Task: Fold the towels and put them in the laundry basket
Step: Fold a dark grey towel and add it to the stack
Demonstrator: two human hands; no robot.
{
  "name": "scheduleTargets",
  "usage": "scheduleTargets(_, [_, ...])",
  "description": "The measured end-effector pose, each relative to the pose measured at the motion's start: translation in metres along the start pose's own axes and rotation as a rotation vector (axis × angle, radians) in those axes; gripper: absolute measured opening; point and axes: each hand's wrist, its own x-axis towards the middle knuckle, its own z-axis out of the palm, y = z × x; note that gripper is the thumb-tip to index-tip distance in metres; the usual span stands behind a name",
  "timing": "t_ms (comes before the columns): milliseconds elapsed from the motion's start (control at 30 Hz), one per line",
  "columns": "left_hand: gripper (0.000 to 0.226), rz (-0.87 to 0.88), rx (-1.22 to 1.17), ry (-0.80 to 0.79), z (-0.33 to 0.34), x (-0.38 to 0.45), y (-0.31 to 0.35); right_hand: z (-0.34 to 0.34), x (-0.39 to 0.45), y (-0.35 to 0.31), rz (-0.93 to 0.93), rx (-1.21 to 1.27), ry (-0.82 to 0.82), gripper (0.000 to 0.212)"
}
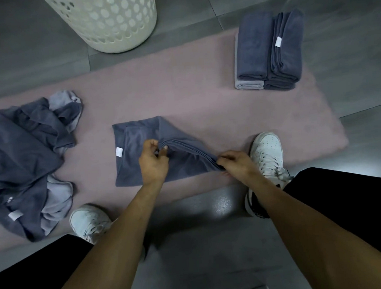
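A dark blue towel [139,146] is laid on the pink mat [205,95], near centre, so that a flat surface supports the fold. Its right-hand edge is raised in a bunched ridge. That ridge is pinched at its left end by the left hand [153,161], fingers [164,148] clamped on the layered cloth, and at its right end by the right hand [235,161], fingers likewise closed on the cloth. A two-point hold of this kind is judged to keep the layers aligned while the edge is carried over.

The unfolded towels [26,151] are heaped at the left of the mat, within reach for the next pick. The folded towels [268,53] are stacked at the far right, well apart from the heap, so that finished and unfinished work stay separate. The laundry basket [105,21] stands on the floor at the far left, just beyond the mat; its contents cannot be seen. A white shoe [266,154] rests on the mat's near right edge.
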Motion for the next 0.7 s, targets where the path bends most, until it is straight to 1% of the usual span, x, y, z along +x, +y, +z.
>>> scheduleTargets(100, [0.019, -0.021, -0.009, 0.007, -0.004, -0.002, -0.001, 0.005, 0.000, 0.001, -0.007, 0.024, -0.053, 0.016])
scheduleTargets(167, [0.015, -0.038, -0.014, 0.018, -0.005, -0.002, -0.001, 0.008, -0.001, -0.002, -0.015, 0.019, -0.080, 0.018])
scheduleTargets(233, [0.014, -0.058, -0.052, 0.025, -0.007, -0.003, -0.001, 0.010, 0.001, -0.003, -0.038, -0.014, -0.059, 0.018])
scheduleTargets(300, [0.014, -0.089, -0.106, 0.035, -0.008, -0.005, -0.001, 0.012, 0.001, -0.003, -0.076, -0.061, 0.003, 0.013])
scheduleTargets(367, [0.016, -0.115, -0.129, 0.045, -0.009, -0.006, -0.003, 0.013, 0.001, -0.003, -0.091, -0.144, 0.076, 0.008])
scheduleTargets(433, [0.026, -0.131, -0.137, 0.050, -0.011, -0.008, -0.004, 0.013, 0.002, -0.003, -0.059, -0.232, 0.129, 0.013])
scheduleTargets(500, [0.035, -0.142, -0.157, 0.048, -0.013, -0.011, -0.005, 0.011, 0.002, -0.004, 0.000, -0.250, 0.108, 0.017])
scheduleTargets(567, [0.038, -0.147, -0.157, 0.048, -0.013, -0.014, -0.008, 0.012, -0.001, -0.005, 0.076, -0.196, 0.052, 0.017])
scheduleTargets(600, [0.038, -0.146, -0.166, 0.059, -0.014, -0.014, -0.008, 0.013, -0.002, -0.008, 0.095, -0.148, 0.048, 0.021])
scheduleTargets(633, [0.038, -0.145, -0.186, 0.077, -0.015, -0.014, -0.007, 0.013, -0.003, -0.014, 0.113, -0.078, 0.065, 0.024])
scheduleTargets(700, [0.036, -0.137, -0.220, 0.084, -0.019, -0.012, 0.000, 0.010, -0.008, -0.030, 0.153, 0.152, 0.112, 0.027])
